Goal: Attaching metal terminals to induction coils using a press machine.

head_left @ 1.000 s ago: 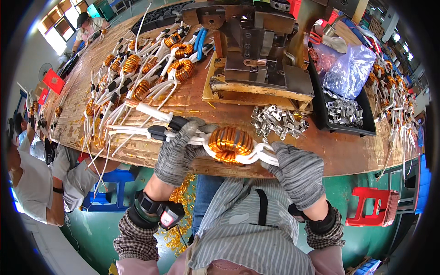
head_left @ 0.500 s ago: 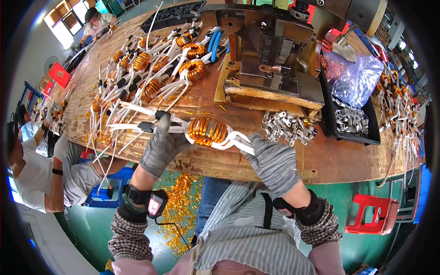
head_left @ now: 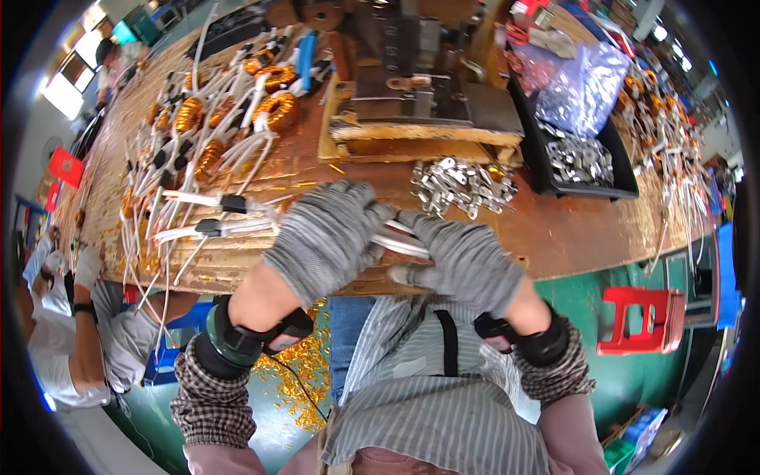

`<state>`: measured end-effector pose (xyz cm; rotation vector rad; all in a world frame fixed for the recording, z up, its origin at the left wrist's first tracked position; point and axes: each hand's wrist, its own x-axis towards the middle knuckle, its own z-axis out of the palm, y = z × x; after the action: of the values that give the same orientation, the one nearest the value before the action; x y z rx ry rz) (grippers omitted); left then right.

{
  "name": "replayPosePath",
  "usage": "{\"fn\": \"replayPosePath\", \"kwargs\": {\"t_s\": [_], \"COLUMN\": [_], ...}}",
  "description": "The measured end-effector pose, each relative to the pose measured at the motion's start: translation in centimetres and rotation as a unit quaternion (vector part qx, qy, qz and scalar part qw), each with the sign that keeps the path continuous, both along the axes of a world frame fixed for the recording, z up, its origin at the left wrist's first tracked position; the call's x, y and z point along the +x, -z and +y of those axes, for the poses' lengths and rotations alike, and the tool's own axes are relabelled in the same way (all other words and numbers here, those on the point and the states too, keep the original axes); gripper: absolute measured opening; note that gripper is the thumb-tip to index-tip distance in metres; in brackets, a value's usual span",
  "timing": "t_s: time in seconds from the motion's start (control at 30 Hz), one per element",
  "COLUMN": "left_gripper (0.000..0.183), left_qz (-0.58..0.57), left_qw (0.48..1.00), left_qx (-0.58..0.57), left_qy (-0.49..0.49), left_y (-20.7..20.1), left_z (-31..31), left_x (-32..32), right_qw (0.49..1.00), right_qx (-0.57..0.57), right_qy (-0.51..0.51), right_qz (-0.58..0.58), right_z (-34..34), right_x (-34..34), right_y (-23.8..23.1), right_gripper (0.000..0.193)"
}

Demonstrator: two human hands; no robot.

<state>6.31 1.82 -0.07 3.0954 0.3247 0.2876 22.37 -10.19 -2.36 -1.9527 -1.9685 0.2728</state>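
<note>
My left hand (head_left: 328,237), in a grey knit glove, is closed over a copper-wound ring coil, which it hides in this frame. White sleeved leads (head_left: 214,228) with black bands stick out to the left of that hand. On the other side, more white leads (head_left: 402,242) from the same coil run between my two hands. My right hand (head_left: 467,257), gloved alike, has its fingers closed at those leads, its thumb stretched below them. Both hands are over the table's near edge, fingertips almost meeting. A pile of silver cable lugs (head_left: 463,188) lies just beyond the right hand.
A metal press (head_left: 419,95) with a copper-coloured lug on its die stands ahead. Finished-looking coils (head_left: 190,115) with white leads heap at left. A black bin (head_left: 621,178) of lugs and plastic bags sits at right, with a red stool (head_left: 641,321) below. Co-workers sit left.
My left hand has moved right and now covers the coil, which was visible before. My hands are closer together. The whole view has shifted, so the table things appear further left and higher.
</note>
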Motion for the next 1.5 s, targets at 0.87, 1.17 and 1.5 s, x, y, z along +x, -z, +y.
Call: {"fn": "replayPosePath", "kwargs": {"t_s": [0.87, 1.17, 1.5], "left_gripper": [0.043, 0.013, 0.031], "left_qz": [0.027, 0.048, 0.179], "left_qw": [0.998, 0.996, 0.979], "left_qx": [-0.058, -0.039, -0.09], "left_qy": [0.003, 0.056, 0.039], "left_y": [-0.3, -0.8, 0.2], "left_z": [0.0, 0.4, 0.2], "left_x": [1.0, 1.2, 1.6], "right_qw": [0.961, 0.962, 0.646], "right_qx": [-0.038, 0.008, -0.355], "right_qy": [-0.224, -0.239, 0.111], "right_qz": [0.16, 0.128, 0.667], "right_z": [0.9, 0.5, 0.3], "right_x": [4.8, 3.7, 3.5], "right_y": [3.2, 3.9, 0.9], "right_gripper": [0.035, 0.029, 0.034]}}
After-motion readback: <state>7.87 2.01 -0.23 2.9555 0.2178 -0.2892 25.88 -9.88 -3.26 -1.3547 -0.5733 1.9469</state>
